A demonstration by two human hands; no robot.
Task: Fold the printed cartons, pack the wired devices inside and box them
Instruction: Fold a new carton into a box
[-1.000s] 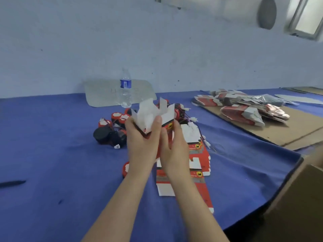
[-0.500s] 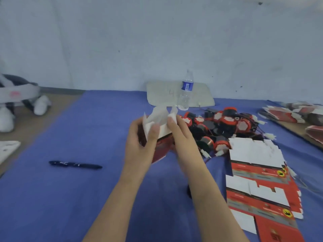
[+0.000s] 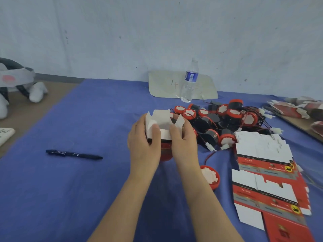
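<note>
Item 1: carton (image 3: 161, 123). Thin printed card, white inside and red outside, half-formed into a box with its top flaps standing up and splayed. I see it held at the centre of my view over the blue cloth (image 3: 70, 189), just left of the device heap. I cannot tell what is inside it.

Item 2: left hand (image 3: 145, 145). Its fingers curl round the carton's left wall and its thumb presses on the front face. Right hand (image 3: 184, 145), mirrored: fingers wrapped round the right wall, thumb on the front.

Item 3: wired devices (image 3: 229, 119). A heap of round pucks with black bodies, red rims and white toothed faces, trailing thin red and black leads with white plugs. One lone device (image 3: 209, 176) lies apart, just beside the right forearm.

Item 4: flat cartons (image 3: 265, 173). Overlapping unfolded blanks, red print and white tabs, to the right of the heap.

Item 5: pen (image 3: 74, 154), dark and slim, lying on the cloth to the left. Water bottle (image 3: 189, 81), clear plastic with a blue label, upright before a pale rounded card panel (image 3: 164, 84) marked "4".
</note>
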